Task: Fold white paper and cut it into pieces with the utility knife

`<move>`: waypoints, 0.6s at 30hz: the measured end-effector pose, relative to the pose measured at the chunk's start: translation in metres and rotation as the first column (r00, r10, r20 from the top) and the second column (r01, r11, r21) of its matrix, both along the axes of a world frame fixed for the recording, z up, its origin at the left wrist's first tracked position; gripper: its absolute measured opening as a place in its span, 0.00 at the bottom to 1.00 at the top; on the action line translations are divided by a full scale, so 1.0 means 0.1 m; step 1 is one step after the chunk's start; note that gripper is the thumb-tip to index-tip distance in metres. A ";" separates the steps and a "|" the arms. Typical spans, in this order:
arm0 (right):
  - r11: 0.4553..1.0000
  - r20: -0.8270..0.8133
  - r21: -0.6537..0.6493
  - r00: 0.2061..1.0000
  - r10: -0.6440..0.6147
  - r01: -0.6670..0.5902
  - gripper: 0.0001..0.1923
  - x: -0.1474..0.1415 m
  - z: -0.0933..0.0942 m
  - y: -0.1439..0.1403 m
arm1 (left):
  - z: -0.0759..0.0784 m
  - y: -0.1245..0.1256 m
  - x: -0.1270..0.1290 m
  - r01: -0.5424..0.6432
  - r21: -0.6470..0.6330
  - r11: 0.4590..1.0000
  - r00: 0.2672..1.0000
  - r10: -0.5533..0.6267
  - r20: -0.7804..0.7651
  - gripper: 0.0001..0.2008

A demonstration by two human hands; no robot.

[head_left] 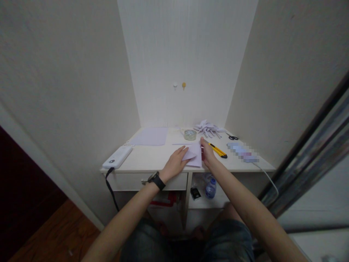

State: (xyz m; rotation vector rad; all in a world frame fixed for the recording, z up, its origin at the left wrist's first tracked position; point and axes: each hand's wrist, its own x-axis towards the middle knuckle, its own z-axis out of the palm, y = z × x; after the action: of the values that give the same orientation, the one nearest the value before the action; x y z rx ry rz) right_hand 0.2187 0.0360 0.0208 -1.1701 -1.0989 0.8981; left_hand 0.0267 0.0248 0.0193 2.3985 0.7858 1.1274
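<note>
Both forearms reached up from the bottom of the frame to the desk (pixel 152 156) at the centre. Left hand (pixel 174 163), a black watch (pixel 156 180) on its wrist, lay flat with fingers spread on the pale folded paper (pixel 195 154). Right hand (pixel 207 153) pinched the paper's right edge, its grip pressed together on it. Just right lay a yellow utility knife (pixel 218 150); behind stood a tape roll (pixel 190 134).

dim, even light — soft shadows | wide-angle edge distortion — corners dark
</note>
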 end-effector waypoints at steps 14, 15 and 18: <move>0.973 -0.153 -0.061 0.965 0.212 -0.223 0.16 0.01 -0.09 -0.37 | 0.09 0.20 -0.03 0.388 -0.695 0.605 0.694 0.304 0.652 0.10; 0.968 -0.163 -0.054 0.958 0.234 -0.246 0.15 0.03 -0.09 -0.38 | 0.11 0.21 -0.07 0.420 -0.709 0.566 0.688 0.310 0.656 0.12; 0.953 -0.228 -0.073 0.935 0.271 -0.294 0.16 0.11 -0.09 -0.40 | 0.17 0.26 -0.20 0.461 -0.750 0.474 0.702 0.322 0.636 0.16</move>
State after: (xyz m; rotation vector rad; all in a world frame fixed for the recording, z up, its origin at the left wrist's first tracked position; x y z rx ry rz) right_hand 0.2297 -0.0042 0.0123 -0.9853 -1.0662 1.2910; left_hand 0.0066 0.0512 0.0358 0.9289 0.6861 1.0752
